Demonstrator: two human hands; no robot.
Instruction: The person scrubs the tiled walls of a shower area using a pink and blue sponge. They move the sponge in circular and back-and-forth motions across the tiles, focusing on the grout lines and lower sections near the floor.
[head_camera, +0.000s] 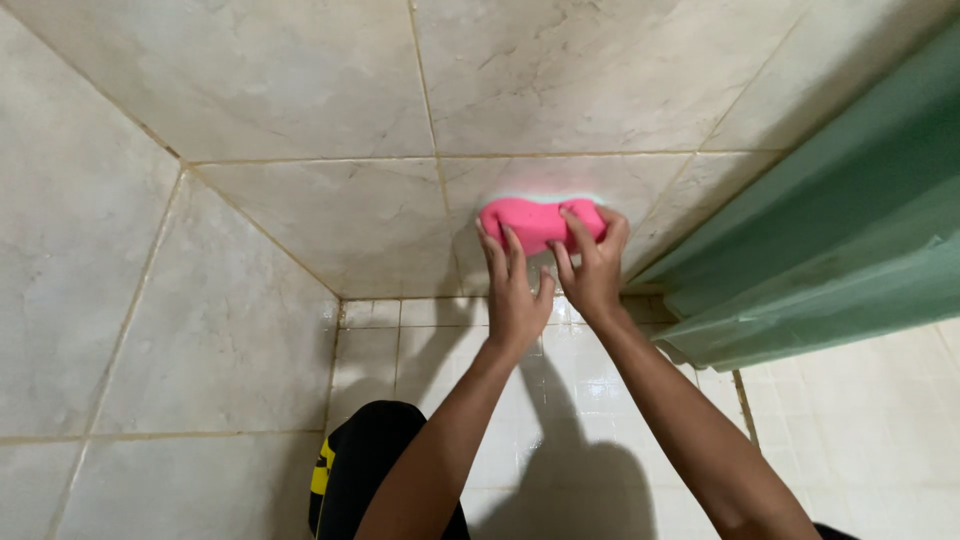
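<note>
We stretch both bare arms forward; our left hand (515, 295) spreads its fingers flat; our right hand (592, 262) curls, fingers bent.
</note>
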